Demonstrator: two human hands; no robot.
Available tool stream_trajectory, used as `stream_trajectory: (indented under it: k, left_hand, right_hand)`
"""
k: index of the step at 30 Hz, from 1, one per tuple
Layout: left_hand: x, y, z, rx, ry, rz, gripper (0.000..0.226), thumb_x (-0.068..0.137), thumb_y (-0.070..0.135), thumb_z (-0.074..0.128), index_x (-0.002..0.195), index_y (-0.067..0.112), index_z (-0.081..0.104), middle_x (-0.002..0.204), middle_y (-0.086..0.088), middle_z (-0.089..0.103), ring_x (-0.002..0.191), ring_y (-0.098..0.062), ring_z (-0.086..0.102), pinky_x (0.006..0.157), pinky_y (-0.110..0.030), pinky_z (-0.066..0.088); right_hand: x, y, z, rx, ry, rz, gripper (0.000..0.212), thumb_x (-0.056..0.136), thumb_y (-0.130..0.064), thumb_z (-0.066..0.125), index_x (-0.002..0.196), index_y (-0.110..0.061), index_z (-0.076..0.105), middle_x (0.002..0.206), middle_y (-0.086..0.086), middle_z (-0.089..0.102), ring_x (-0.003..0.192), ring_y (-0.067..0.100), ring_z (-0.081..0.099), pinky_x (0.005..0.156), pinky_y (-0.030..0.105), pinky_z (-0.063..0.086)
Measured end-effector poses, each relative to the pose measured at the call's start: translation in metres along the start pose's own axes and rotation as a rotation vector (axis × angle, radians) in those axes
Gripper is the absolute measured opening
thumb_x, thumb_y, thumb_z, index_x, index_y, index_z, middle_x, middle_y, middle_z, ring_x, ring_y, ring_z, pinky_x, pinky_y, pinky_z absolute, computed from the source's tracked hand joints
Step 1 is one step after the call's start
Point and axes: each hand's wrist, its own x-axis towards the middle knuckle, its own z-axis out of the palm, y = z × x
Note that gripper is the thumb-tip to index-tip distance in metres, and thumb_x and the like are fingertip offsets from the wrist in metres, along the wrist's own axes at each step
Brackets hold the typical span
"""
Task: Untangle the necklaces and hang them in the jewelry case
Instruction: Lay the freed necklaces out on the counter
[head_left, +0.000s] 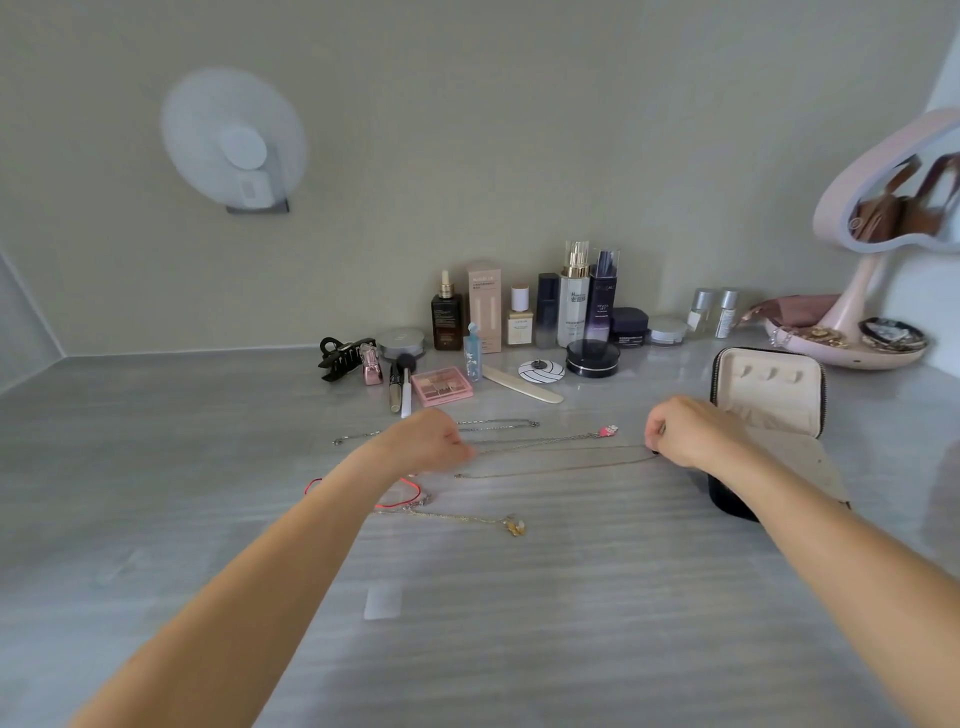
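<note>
My right hand (685, 431) is curled just left of the case (769, 395), fingers pinching one end of the chain (561, 451). My left hand (431, 441) is farther left of the case, also curled, and pinches the other end as far as I can tell; its fingertips are hidden behind the knuckles. The chain lies low over the table (519, 623), stretched between my hands. Its long axis runs side to side and points straight at the case. A second strand runs just nearer me and meets the first at my right hand.

The case stands open, lid upright, and my right forearm crosses its base. Left of it, beyond the chain, lies the pink-charm necklace (608, 431), with the silver necklace (498, 425) farther left, both lying side to side. On the near side the red cord (400, 493) passes under my left wrist, with the gold necklace (514, 527) beside it. Cosmetics (519, 322) stand behind, left of the case, and a mirror (883, 208) stands behind it to the right.
</note>
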Motion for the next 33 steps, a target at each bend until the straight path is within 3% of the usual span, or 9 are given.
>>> stream_trajectory:
  k: [5,12,16,19,22,24,29,30,33]
  left_hand:
    - [0.001,-0.006,-0.003,-0.089,0.030,0.001,0.032,0.088,0.030,0.057,0.082,0.000,0.065,0.072,-0.009,0.053,0.051,-0.016,0.034,0.049,-0.024,0.028]
    - [0.000,-0.012,0.002,-0.117,0.045,0.006,0.019,0.084,0.008,0.058,0.097,0.003,0.070,0.094,-0.012,0.068,0.077,-0.019,0.057,0.073,-0.026,0.045]
    - [-0.006,-0.016,0.002,-0.126,0.085,0.013,0.019,0.082,0.006,0.058,0.097,0.006,0.070,0.104,-0.011,0.069,0.081,-0.021,0.059,0.061,-0.019,0.043]
    - [-0.010,-0.021,0.001,-0.125,0.097,0.024,0.020,0.082,0.005,0.057,0.097,0.007,0.070,0.099,-0.006,0.069,0.077,-0.015,0.055,0.056,-0.013,0.038]
    - [-0.016,-0.027,-0.003,-0.115,0.133,0.033,0.018,0.082,0.007,0.057,0.094,0.010,0.070,0.085,0.002,0.061,0.075,-0.012,0.053,0.058,-0.014,0.039]
    - [-0.022,-0.033,-0.006,-0.127,0.170,0.033,0.015,0.082,0.009,0.058,0.090,0.013,0.070,0.080,0.006,0.059,0.073,-0.012,0.054,0.062,-0.018,0.043]
    - [-0.044,-0.049,-0.016,-0.138,0.122,-0.003,0.009,0.078,0.018,0.065,0.072,0.025,0.064,0.072,0.011,0.058,0.074,-0.015,0.058,0.063,-0.020,0.044]
    - [-0.050,-0.050,-0.015,-0.103,0.085,-0.015,0.003,0.078,0.021,0.067,0.076,0.022,0.066,0.074,0.010,0.059,0.074,-0.015,0.057,0.063,-0.020,0.043]
    - [-0.061,-0.052,-0.008,-0.083,-0.013,-0.028,0.018,0.079,0.021,0.067,0.095,0.013,0.067,0.090,-0.001,0.064,0.072,-0.018,0.056,0.060,-0.022,0.043]
  right_hand:
    - [0.002,-0.001,0.002,-0.003,0.017,0.007,0.029,0.083,-0.011,0.054,0.063,-0.031,0.056,0.098,-0.005,0.064,0.093,0.022,0.059,0.081,0.031,0.045]
    - [0.004,0.000,0.003,-0.054,0.016,0.043,0.017,0.083,-0.012,0.055,0.076,-0.025,0.062,0.097,0.000,0.066,0.093,0.025,0.059,0.088,0.036,0.044]
    - [0.003,0.001,0.003,-0.050,0.026,0.021,0.019,0.086,-0.018,0.055,0.072,-0.030,0.054,0.102,-0.001,0.065,0.097,0.024,0.058,0.088,0.036,0.044]
    - [0.000,0.001,0.002,-0.037,0.056,-0.003,0.005,0.089,-0.029,0.055,0.085,-0.028,0.057,0.108,0.000,0.064,0.100,0.024,0.058,0.078,0.032,0.042]
    - [-0.010,-0.009,0.000,-0.006,0.142,-0.071,0.023,0.089,-0.038,0.053,0.105,-0.022,0.058,0.113,0.003,0.063,0.103,0.026,0.058,0.076,0.031,0.042]
    - [-0.022,-0.026,-0.003,0.075,0.162,-0.145,0.022,0.088,-0.039,0.054,0.102,-0.023,0.060,0.109,0.001,0.065,0.102,0.024,0.059,0.082,0.033,0.046]
    - [-0.065,-0.081,0.000,0.250,-0.009,-0.377,0.014,0.083,-0.038,0.061,0.084,-0.025,0.065,0.086,-0.008,0.064,0.085,0.016,0.060,0.078,0.032,0.050]
    - [-0.074,-0.092,0.003,0.240,-0.043,-0.415,0.015,0.083,-0.039,0.062,0.085,-0.024,0.066,0.086,-0.008,0.064,0.084,0.015,0.060,0.077,0.032,0.050]
    - [-0.089,-0.120,0.011,0.221,-0.143,-0.484,0.021,0.079,-0.042,0.066,0.086,-0.022,0.066,0.087,-0.007,0.066,0.082,0.015,0.060,0.076,0.032,0.050]
